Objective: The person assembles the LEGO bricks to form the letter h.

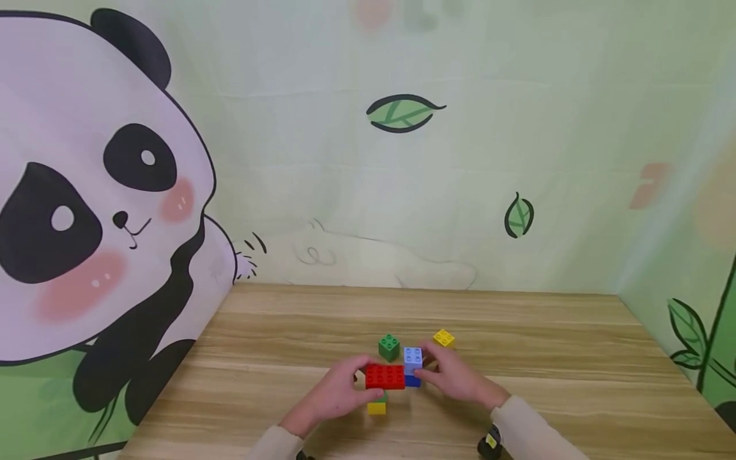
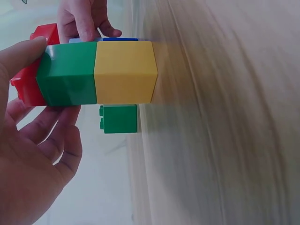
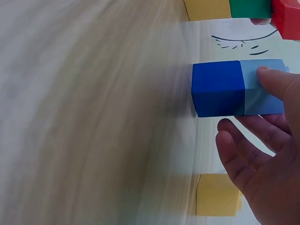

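My left hand [image 1: 342, 391] grips the long red building block [image 1: 385, 377] between thumb and fingers. Beneath the red block are a green block [image 2: 70, 74] and, lowest, a yellow block [image 2: 125, 72], forming one upright stack. On the other side, my right hand [image 1: 457, 378] pinches a light blue block [image 1: 413, 360] joined on top of a dark blue block [image 3: 218, 89]. In the head view the blue pair stands right beside the red block's right end, while the right wrist view shows a gap between the two lower parts.
Behind the stacks, a loose green block [image 1: 388, 347] sits on the wooden table [image 1: 287, 319]. A loose yellow block [image 1: 443, 337] lies farther right, just beyond my right fingers. A cloth backdrop [image 1: 322, 160] with a printed panda rises at the table's far edge.
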Demonstrator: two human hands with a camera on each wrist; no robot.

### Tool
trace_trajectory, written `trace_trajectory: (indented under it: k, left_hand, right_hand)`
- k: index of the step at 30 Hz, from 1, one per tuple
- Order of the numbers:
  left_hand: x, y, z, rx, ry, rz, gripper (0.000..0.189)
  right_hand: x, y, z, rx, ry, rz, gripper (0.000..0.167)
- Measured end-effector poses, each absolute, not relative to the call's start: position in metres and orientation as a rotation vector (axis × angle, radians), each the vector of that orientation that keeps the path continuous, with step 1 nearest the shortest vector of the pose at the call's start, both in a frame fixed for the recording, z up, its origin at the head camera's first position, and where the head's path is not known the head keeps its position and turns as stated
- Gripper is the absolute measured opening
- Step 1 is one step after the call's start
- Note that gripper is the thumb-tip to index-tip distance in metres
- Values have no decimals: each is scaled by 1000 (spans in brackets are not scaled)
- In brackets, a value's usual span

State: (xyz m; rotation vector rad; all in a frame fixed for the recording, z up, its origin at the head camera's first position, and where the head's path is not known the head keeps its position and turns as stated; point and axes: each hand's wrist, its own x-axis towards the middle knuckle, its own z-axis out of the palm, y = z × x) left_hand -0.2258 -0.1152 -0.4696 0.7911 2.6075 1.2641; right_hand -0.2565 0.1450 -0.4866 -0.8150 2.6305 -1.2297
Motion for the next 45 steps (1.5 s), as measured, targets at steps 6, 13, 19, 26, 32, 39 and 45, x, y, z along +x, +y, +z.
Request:
trace_trajectory:
  k: [6,13,19,26,32,39,45]
  left_hand:
    - [-226,-112,-467,798,2601,1289,36]
    - [-228,-106,-462,732,2557,1275,43]
    - [-228,-102,-462,743,2546,1282,44]
    - [-229,-99,-463,761,2555,1269,47]
    - [-230,-97,-463,790,2563,1249,47]
    - [-229,-95,-464,817,2585,1233,46]
    - [-229,-93,-464,811,2584,1234,41]
  right_hand:
    - [-252,149,-484,-784,2604,-1215,32]
    - [-242,153,-480,-805,2599,-1166,35]
    - [-235,155,-480,-854,2574,-1166,31]
    - [-228,155,-479,-863,2557,-1164,31]
    - [-224,155,-479,-867,2542,-1175,32]
    - [-220,153,-479,-885,2502,-1190,31]
    - [-219,151,-479,-868,2478,-1190,31]
